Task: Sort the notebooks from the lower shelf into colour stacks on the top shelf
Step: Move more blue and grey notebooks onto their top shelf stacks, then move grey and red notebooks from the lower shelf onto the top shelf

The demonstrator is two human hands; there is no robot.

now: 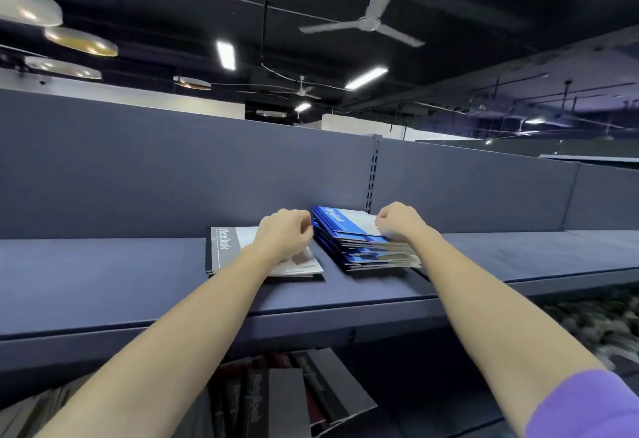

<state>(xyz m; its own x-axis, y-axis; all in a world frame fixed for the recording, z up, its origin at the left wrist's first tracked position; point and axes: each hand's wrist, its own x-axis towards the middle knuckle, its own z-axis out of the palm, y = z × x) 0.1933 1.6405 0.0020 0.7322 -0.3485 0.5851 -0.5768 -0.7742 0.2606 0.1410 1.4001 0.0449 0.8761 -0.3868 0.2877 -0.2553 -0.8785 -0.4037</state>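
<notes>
Both arms reach up onto the top shelf [103, 264], the two hands apart with a narrow gap of bare shelf between them. The left hand [285, 235] rests with curled fingers on the grey stack [224, 251], a low pile whose top cover reads "NoteBook"; whether it pinches a cover or only presses down cannot be told, since the fingers are blurred. The right hand [401, 221] sits on the far right corner of the blue stack [352, 240], fingers curled at its edge as if gripping or squaring the top covers. The blue pile is the taller, and its lower books fan out unevenly toward the person.

Below the forearms, under the shelf lip, the lower shelf [449, 413] holds more notebooks [276, 399], dark grey and what looks like dark red, leaning loosely together.

The step in hand appears to be setting down or tidying books on the two colour piles. With the sort plainly unfinished, the next move likely calls for letting go of both piles, dropping the hands beneath the shelf edge, and picking from the leaning books. A red one would need its own pile, perhaps on the bare shelf outside the left hand.
</notes>
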